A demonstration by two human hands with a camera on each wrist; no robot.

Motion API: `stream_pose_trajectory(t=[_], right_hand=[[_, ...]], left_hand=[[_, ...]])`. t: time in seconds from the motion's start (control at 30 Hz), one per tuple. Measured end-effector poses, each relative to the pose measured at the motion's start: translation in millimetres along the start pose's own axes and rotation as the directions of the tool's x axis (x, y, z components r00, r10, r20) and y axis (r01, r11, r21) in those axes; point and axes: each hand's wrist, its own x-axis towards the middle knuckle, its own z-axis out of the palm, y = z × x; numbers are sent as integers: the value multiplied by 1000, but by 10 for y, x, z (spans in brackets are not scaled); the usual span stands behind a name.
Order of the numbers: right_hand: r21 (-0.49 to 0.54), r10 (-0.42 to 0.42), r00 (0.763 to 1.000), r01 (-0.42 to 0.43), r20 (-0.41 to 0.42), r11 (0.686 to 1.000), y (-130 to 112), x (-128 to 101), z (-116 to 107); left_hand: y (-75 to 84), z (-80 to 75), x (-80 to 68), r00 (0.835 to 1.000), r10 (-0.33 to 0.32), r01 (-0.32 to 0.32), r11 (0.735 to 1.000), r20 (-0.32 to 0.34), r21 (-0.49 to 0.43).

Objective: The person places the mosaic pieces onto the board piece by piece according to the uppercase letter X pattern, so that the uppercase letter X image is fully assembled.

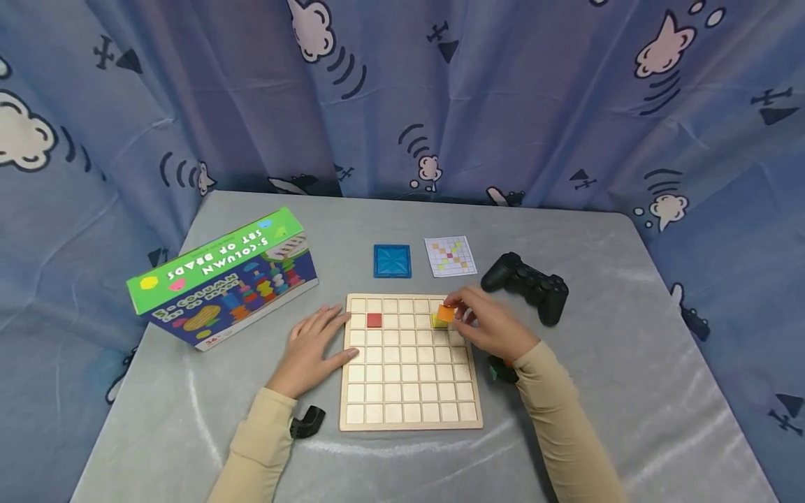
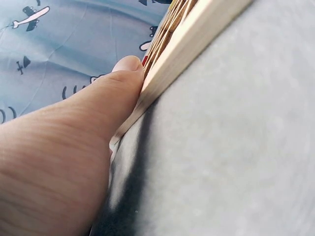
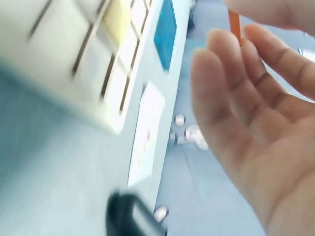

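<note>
While the left hand (image 1: 312, 349) lies flat against the wooden grid board (image 1: 410, 412), right hand (image 1: 493, 327) pinching an orange tile (image 1: 446, 314) above it

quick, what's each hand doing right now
Left hand: open, resting flat against the wooden grid board.
Right hand: pinching an orange tile.

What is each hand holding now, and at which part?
The right hand pinches an orange tile by its edges with its fingertips. The left hand holds nothing; it rests against the wooden board.
</note>
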Motion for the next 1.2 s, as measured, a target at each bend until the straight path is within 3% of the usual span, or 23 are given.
stream_pose_trajectory(t=[0.23, 0.53, 1.2], right_hand=[[38, -41, 990, 36, 136, 999, -129, 268, 275], [-20, -70, 974, 76, 214, 997, -243, 413, 572], [-78, -57, 976, 75, 212, 994, -264, 448, 691]], left_hand=[[-10, -1, -1, 1000, -1, 1, 1000, 6, 4], [-9, 0, 4, 1000, -11, 11, 1000, 6, 5], [-6, -5, 15, 1000, -12, 12, 1000, 10, 13]])
